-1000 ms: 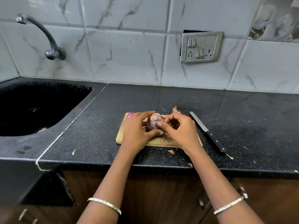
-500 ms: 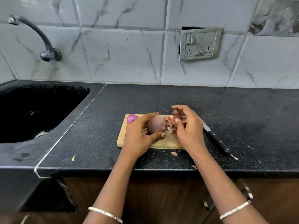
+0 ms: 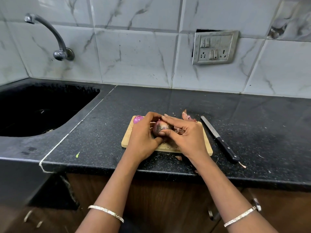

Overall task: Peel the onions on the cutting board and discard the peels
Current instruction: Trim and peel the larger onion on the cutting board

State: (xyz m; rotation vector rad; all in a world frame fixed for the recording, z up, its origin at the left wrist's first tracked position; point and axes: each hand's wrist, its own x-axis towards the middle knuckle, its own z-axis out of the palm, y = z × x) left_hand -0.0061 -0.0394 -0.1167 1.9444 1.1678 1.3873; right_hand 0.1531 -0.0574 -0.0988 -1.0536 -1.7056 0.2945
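A red onion with dry skin still on it sits over the wooden cutting board. My left hand grips it from the left, fingers curled over its top. My right hand holds it from the right, thumb against its front and fingers laid over the top. A peeled purple onion lies at the board's far left corner. Loose peels lie off the board's far right corner, and more are under my right hand.
A black-handled knife lies on the black counter right of the board. A dark sink with a wall tap is at the left. Peel scraps lie near the counter's front edge. A socket plate is on the tiled wall.
My right hand dropped a strip of peel on the board's right side and came back onto the onion. My left hand kept hold of the onion throughout.
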